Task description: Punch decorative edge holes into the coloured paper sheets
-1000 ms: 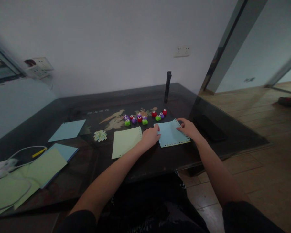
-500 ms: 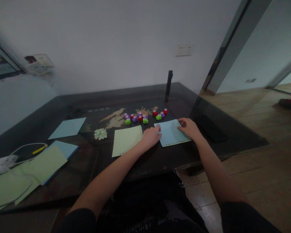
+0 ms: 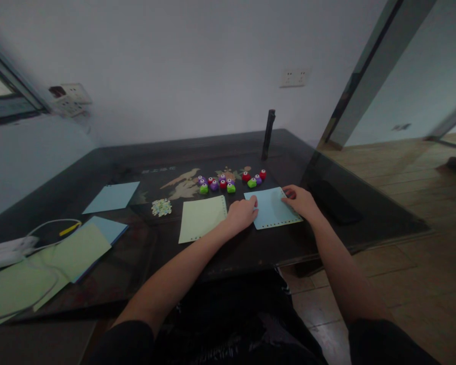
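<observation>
A light blue sheet of paper (image 3: 272, 209) with punched holes along its lower edge lies flat in front of me. At its left edge my left hand (image 3: 243, 213) is closed, fingers curled against the paper. My right hand (image 3: 299, 201) holds the opposite edge near the upper corner, thumb and fingers brought together. Left of the blue sheet is a pale green sheet (image 3: 201, 217), also with punched holes, partly behind my left hand and wrist. Beyond the sheets stand several small red, purple and green toys with eye-like tops (image 3: 223, 184).
A pile of small pale pieces (image 3: 161, 207) lies left of the green sheet. Farther left are another blue sheet (image 3: 112, 196), stacked papers (image 3: 81, 248) and a white power strip (image 3: 7, 253) with a cable. A black upright object (image 3: 268, 134) stands at the back; a dark flat object (image 3: 336, 203) lies right.
The view has shifted slightly, moving the whole scene a little to the right in the picture. Both hands stay at the edges of the blue sheet, with hardly any movement.
</observation>
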`<state>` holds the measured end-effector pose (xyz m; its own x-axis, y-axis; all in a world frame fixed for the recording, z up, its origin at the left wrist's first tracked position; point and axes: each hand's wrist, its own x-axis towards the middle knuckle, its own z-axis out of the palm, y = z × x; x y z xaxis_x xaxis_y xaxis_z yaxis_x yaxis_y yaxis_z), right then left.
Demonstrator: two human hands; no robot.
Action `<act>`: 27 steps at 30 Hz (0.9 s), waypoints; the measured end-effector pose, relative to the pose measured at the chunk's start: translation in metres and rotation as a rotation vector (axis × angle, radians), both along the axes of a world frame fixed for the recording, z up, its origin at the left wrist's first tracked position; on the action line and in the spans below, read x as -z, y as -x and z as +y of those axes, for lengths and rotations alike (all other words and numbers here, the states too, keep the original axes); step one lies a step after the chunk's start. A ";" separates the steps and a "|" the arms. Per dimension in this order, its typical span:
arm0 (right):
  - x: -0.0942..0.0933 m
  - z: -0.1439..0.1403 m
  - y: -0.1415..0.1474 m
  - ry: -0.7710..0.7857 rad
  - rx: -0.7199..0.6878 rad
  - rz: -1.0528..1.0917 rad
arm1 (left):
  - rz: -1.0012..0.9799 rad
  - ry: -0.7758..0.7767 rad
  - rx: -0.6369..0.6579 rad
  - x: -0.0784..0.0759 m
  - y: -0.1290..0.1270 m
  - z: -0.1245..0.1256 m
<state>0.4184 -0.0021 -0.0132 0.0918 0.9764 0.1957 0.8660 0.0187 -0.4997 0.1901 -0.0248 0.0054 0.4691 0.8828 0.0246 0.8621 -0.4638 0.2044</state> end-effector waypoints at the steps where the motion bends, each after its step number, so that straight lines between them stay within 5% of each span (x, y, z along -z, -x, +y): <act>1: 0.000 0.000 0.000 0.000 -0.001 -0.001 | -0.005 -0.003 0.007 0.000 0.000 0.000; 16: 0.005 0.002 -0.003 -0.042 -0.005 0.007 | -0.126 -0.123 0.165 0.001 -0.007 -0.015; 27: 0.004 0.002 -0.003 -0.045 -0.015 0.020 | -0.130 -0.030 0.246 0.012 -0.012 -0.025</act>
